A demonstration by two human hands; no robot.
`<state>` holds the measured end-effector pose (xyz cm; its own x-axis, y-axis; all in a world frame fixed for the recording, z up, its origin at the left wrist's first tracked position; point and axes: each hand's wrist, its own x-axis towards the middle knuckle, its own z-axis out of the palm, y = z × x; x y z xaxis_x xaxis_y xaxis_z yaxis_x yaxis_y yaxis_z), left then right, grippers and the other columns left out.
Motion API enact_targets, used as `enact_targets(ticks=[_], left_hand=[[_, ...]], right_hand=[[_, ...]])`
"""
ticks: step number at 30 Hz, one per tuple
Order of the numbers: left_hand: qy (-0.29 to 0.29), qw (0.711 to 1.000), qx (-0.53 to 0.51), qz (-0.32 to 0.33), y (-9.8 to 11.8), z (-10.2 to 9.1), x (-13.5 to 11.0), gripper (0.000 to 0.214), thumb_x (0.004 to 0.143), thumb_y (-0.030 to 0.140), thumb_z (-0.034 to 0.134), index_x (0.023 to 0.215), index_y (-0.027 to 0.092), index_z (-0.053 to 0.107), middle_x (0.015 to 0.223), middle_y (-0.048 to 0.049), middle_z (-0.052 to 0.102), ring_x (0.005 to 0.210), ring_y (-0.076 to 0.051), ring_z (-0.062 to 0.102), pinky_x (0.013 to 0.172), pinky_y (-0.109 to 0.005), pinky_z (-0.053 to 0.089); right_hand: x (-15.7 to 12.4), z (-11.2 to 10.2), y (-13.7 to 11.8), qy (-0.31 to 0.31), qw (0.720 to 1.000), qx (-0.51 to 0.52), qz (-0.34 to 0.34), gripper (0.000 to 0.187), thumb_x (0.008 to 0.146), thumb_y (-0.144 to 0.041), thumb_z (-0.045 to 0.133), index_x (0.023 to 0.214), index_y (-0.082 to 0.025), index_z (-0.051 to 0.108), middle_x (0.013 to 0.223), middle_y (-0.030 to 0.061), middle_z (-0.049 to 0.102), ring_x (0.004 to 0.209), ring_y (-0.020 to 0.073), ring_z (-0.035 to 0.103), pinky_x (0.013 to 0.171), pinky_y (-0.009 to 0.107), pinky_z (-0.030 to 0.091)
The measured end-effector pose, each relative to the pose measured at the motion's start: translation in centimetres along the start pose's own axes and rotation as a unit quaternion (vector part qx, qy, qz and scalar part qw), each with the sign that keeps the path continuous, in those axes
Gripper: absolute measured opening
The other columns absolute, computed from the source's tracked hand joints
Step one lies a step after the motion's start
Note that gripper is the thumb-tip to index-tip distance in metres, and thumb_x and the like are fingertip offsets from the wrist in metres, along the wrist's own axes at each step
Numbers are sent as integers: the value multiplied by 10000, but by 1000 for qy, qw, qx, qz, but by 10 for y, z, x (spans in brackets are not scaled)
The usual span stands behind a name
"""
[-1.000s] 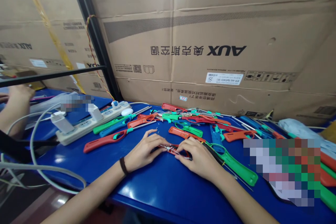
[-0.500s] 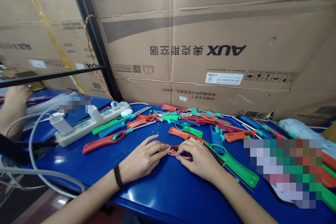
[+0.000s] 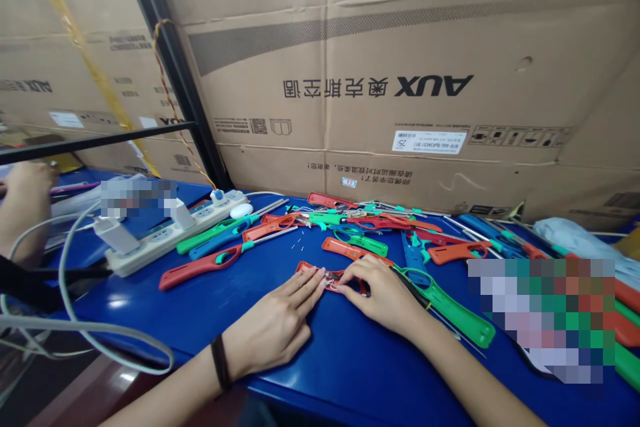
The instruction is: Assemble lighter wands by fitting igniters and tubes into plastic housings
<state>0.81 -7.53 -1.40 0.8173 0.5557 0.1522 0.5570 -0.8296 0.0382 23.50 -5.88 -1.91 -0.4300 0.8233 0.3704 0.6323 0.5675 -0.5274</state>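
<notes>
An open red gas lighter casing (image 3: 303, 267) lies on the table between my hands, with small metal and dark parts and a thin wire inside it. My left hand (image 3: 280, 317) rests across the left end of the casing, fingers stretched out flat and pressing on it. At the casing's other end, my right hand (image 3: 383, 290) has thumb and index finger pinched together over the inner parts. Whatever is between those fingertips is too small to make out. Just beyond my hands lie an orange casing half (image 3: 350, 248) and a green casing half (image 3: 453, 313), partly behind my right hand.
Assembled lighters (image 3: 200, 267) lie at left beside a white power strip (image 3: 160, 233) with plugs. A heap of lighter parts (image 3: 370, 220) runs along the cardboard wall (image 3: 350, 33). Thin pins (image 3: 299, 240) lie loose. Another person's hand (image 3: 27, 187) is at far left.
My left hand has gone from fingertips at the parts to lying flat over the casing's left end, which now shows more. My right hand stays at the parts, its fingers slightly shifted.
</notes>
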Motion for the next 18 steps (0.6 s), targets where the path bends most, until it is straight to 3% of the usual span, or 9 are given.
enact_targets(ticks=[6, 11, 18], left_hand=[[4, 1000, -8, 20, -9, -3, 0, 621, 836, 85, 412, 1442, 124, 280, 1471, -113, 348, 1378, -208, 281, 1131, -405, 308], [11, 999, -17, 42, -13, -4, -2, 642, 823, 78, 442, 1440, 184, 298, 1490, -96, 317, 1382, -241, 273, 1118, -455, 316], [34, 999, -26, 31, -12, -2, -2, 620, 786, 63, 462, 1388, 195, 398, 1453, -100, 393, 1352, -265, 341, 1114, -534, 281]], right_hand=[[1, 1, 1, -3, 999, 27, 28, 34, 827, -267, 656, 819, -237, 671, 841, 4, 701, 847, 191, 613, 782, 325, 463], [1, -1, -2, -6, 999, 30, 21, 63, 838, -278, 644, 885, -250, 677, 850, -2, 697, 823, 176, 611, 758, 305, 460], [1, -2, -1, -13, 999, 31, 35, 104, 837, -278, 642, 929, -244, 676, 881, 3, 696, 846, 177, 608, 772, 306, 459]])
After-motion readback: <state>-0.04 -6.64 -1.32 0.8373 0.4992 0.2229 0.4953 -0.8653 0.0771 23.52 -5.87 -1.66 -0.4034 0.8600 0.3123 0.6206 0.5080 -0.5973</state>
